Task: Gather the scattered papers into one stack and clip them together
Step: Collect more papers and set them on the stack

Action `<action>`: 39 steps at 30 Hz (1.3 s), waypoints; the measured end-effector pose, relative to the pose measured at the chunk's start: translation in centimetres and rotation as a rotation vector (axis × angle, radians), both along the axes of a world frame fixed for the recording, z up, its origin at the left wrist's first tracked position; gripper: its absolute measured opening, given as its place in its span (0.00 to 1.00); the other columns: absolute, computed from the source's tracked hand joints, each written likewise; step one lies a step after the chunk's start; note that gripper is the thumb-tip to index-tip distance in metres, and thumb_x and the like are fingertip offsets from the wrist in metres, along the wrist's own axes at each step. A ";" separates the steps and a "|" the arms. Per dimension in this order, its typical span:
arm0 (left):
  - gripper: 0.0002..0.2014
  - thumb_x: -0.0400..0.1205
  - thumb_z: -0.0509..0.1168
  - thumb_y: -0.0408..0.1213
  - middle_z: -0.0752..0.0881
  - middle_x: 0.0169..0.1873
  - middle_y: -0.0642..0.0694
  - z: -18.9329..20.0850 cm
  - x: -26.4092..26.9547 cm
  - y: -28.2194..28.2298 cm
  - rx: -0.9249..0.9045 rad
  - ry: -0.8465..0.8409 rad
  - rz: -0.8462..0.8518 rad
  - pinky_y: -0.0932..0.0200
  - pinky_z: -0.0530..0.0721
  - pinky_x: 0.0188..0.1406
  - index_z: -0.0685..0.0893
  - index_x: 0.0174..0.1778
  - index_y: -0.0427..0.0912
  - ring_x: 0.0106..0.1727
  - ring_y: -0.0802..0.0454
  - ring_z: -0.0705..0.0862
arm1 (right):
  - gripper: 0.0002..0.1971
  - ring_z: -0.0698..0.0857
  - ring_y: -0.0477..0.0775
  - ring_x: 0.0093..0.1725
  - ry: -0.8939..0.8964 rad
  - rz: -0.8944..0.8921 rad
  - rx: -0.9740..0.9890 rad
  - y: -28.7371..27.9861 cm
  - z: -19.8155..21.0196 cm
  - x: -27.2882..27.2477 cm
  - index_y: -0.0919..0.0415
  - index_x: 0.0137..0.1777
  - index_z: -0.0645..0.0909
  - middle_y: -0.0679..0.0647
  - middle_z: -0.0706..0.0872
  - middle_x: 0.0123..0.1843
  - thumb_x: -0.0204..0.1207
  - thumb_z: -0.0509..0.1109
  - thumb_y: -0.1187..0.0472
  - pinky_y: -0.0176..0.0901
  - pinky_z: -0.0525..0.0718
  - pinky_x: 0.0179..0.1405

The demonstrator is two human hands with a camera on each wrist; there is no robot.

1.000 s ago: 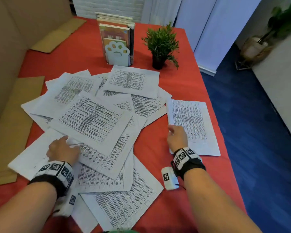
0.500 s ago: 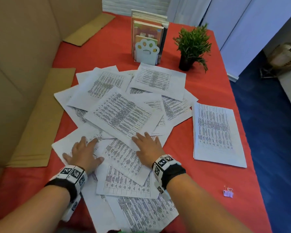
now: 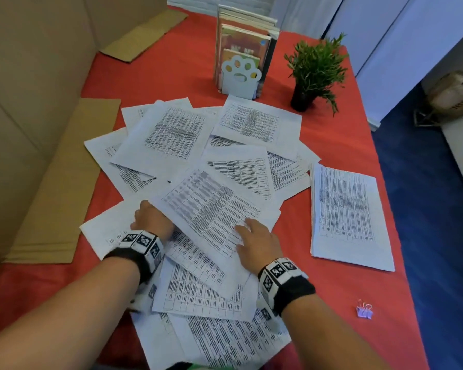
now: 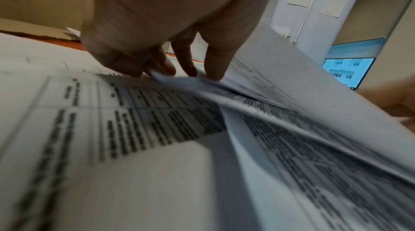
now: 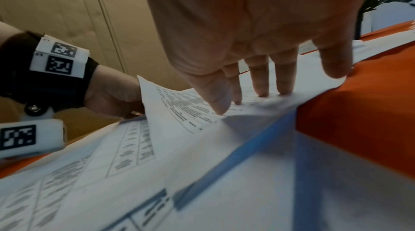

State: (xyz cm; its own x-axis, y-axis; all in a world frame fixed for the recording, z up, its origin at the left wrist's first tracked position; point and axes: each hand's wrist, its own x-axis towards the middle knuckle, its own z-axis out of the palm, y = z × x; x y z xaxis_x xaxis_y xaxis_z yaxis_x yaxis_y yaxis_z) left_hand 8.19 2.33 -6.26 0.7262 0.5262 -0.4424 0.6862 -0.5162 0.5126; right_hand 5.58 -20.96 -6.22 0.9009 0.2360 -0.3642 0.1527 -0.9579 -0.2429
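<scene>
In the middle of the red table [image 3: 337, 134] we have most of the papers [image 3: 171, 134] spread in a loose, overlapping fan, reaching from the near edge almost to the bookend [image 3: 239, 76] at the far side. One sheet [image 3: 211, 209] near us is lifted at its left edge: our left hand [image 3: 151, 220] has its fingers tucked under that edge, apparently gripping it (the left wrist view is blurred, so we cannot tell whether more than one sheet is caught). Our right hand [image 3: 254, 241] lies flat, fingers straight, pressing the same sheet down at its right side.

To the right, well apart from the fan, a small squared stack [image 3: 345, 217] lies by itself. We judge that as the only part gathered; the bulk of the gathering is left. The binder clip [image 3: 364, 311] sits untouched near the table's right edge, so clipping has not begun.

Beyond the papers, a potted plant [image 3: 316, 68] stands at the far right, and flat cardboard [image 3: 54, 188] lies along the left.
</scene>
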 end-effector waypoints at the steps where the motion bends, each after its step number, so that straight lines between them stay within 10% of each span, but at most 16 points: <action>1: 0.20 0.72 0.69 0.43 0.82 0.54 0.34 0.2 0.0 -0.1 -0.019 -0.057 -0.025 0.43 0.78 0.54 0.76 0.54 0.36 0.56 0.33 0.82 | 0.22 0.68 0.59 0.75 -0.018 -0.023 -0.036 -0.3 0.1 0.1 0.50 0.74 0.69 0.55 0.68 0.78 0.79 0.60 0.55 0.58 0.68 0.71; 8: 0.13 0.75 0.61 0.24 0.83 0.34 0.42 1.0 -1.9 1.1 -0.130 -0.216 -0.190 0.57 0.74 0.38 0.80 0.52 0.41 0.40 0.44 0.80 | 0.33 0.65 0.62 0.76 -0.135 -0.136 -0.024 -1.4 1.1 1.7 0.49 0.80 0.59 0.57 0.65 0.79 0.76 0.66 0.50 0.58 0.68 0.71; 13: 0.10 0.76 0.64 0.26 0.84 0.40 0.41 0.4 -4.5 3.8 -0.103 -0.029 -0.378 0.59 0.77 0.41 0.80 0.48 0.45 0.43 0.41 0.83 | 0.39 0.66 0.63 0.74 0.016 -0.168 -0.113 -1.3 0.6 1.8 0.47 0.82 0.48 0.58 0.68 0.75 0.75 0.66 0.49 0.60 0.67 0.71; 20: 0.07 0.75 0.66 0.27 0.86 0.42 0.40 0.7 -6.1 5.2 0.000 -0.072 -0.409 0.57 0.75 0.44 0.82 0.43 0.44 0.47 0.41 0.83 | 0.11 0.76 0.63 0.63 -0.030 -0.146 0.000 -1.7 0.5 1.1 0.58 0.57 0.80 0.55 0.78 0.56 0.78 0.63 0.57 0.53 0.76 0.57; 23: 0.07 0.78 0.65 0.28 0.85 0.37 0.44 1.4 -6.2 4.9 0.012 -0.125 -0.448 0.56 0.76 0.43 0.81 0.40 0.45 0.44 0.41 0.84 | 0.10 0.70 0.61 0.71 -0.126 -0.172 0.191 -2.4 1.0 1.3 0.60 0.49 0.85 0.53 0.75 0.72 0.77 0.67 0.55 0.55 0.74 0.65; 26: 0.10 0.79 0.65 0.27 0.84 0.29 0.48 2.0 -6.1 4.3 -0.117 -0.178 -0.427 0.59 0.80 0.40 0.81 0.39 0.48 0.34 0.46 0.84 | 0.09 0.79 0.59 0.57 -0.135 -0.113 0.312 -2.8 1.6 1.3 0.63 0.42 0.83 0.57 0.83 0.55 0.76 0.69 0.57 0.51 0.78 0.57; 29: 0.09 0.81 0.62 0.31 0.86 0.38 0.49 2.1 -5.7 3.5 -0.188 -0.247 -0.326 0.55 0.82 0.46 0.83 0.45 0.51 0.40 0.47 0.84 | 0.07 0.79 0.56 0.42 -0.108 -0.256 0.397 -3.3 2.1 0.8 0.61 0.41 0.77 0.54 0.79 0.41 0.79 0.67 0.59 0.43 0.76 0.43; 33: 0.17 0.81 0.63 0.34 0.86 0.59 0.42 1.3 -5.7 2.1 -0.107 -0.170 -0.334 0.49 0.79 0.65 0.80 0.66 0.44 0.59 0.43 0.84 | 0.14 0.85 0.64 0.57 -0.095 -0.618 0.522 -4.8 1.9 -0.6 0.57 0.65 0.75 0.59 0.85 0.56 0.79 0.64 0.63 0.54 0.84 0.56; 36: 0.18 0.78 0.68 0.35 0.85 0.51 0.45 1.2 -6.3 0.8 -0.100 -0.145 -0.326 0.59 0.81 0.49 0.80 0.66 0.45 0.51 0.47 0.83 | 0.26 0.75 0.61 0.74 -0.063 -0.805 0.574 -5.6 1.8 -1.8 0.57 0.78 0.64 0.58 0.76 0.74 0.81 0.63 0.66 0.49 0.73 0.70; 39: 0.19 0.74 0.71 0.34 0.87 0.50 0.46 1.0 -6.8 -0.1 -0.119 -0.103 -0.346 0.59 0.83 0.46 0.82 0.61 0.46 0.47 0.49 0.84 | 0.13 0.81 0.64 0.61 -0.055 -0.859 0.517 -6.4 1.0 -2.8 0.70 0.62 0.76 0.64 0.83 0.59 0.81 0.61 0.65 0.44 0.76 0.50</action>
